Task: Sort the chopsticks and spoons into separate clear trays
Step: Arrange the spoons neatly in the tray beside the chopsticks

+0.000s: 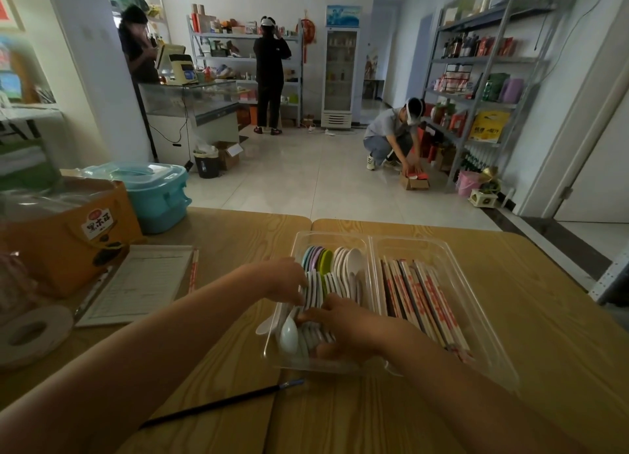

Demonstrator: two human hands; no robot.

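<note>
Your right grip [350,327] covers the near spoons [354,263] in the clear tray [326,239], and the fingertips of your left grip [286,280] blur into the handles, so you can't tell whether either holds one. The print on the chopsticks [425,293] is too blurred to read.

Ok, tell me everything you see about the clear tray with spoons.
The spoon tray is clear plastic, rectangular, with raised walls. It lies flat on the wooden table, side by side with the chopstick tray. Rows of white and pastel spoons fill it, and the left hand and right hand reach in onto them.
</note>
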